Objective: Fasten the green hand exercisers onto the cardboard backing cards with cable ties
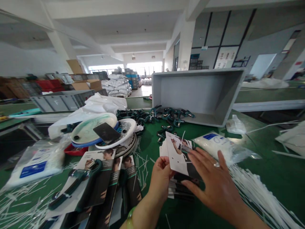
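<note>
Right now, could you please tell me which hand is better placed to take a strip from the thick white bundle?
Probably the right hand: its fingers are spread and it is nearer the bundle of white strips, while the left hand pinches the printed card.

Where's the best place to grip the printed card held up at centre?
Likely the lower part of its left edge, pinched from the left, as the left hand does: the printed card is thin and flat, a white tie stands out from its face, and the right hand covers its right side.
</note>
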Motion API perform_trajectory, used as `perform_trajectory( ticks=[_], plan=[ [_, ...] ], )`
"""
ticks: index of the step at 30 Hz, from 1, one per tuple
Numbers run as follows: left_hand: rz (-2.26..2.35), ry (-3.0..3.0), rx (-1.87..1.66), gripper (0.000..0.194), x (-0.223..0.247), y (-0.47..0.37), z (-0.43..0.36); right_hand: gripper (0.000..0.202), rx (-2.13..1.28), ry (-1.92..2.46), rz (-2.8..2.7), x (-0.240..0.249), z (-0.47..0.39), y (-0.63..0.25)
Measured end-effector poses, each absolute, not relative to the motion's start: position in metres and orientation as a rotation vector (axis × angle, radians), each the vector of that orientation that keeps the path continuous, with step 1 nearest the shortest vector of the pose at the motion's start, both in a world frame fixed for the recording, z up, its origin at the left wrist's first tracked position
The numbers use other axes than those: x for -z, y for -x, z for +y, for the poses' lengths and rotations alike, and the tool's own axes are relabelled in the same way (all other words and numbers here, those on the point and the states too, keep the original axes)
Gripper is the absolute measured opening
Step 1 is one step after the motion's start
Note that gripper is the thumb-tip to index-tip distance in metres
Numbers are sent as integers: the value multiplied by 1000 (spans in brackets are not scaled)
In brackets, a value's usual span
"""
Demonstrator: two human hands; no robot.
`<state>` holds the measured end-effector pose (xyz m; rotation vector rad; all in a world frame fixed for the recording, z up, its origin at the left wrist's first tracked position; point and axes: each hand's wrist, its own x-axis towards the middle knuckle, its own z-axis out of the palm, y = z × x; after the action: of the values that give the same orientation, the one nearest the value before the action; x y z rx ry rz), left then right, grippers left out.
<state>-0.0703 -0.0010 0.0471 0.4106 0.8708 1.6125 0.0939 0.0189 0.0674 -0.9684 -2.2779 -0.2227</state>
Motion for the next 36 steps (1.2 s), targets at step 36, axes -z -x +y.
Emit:
perform_trajectory(
  ticks=[36],
  plan=[
    [1010, -1106, -1120, 33, -79, 54, 27, 39, -503, 1145, -1898, -51, 32, -88]
  ],
)
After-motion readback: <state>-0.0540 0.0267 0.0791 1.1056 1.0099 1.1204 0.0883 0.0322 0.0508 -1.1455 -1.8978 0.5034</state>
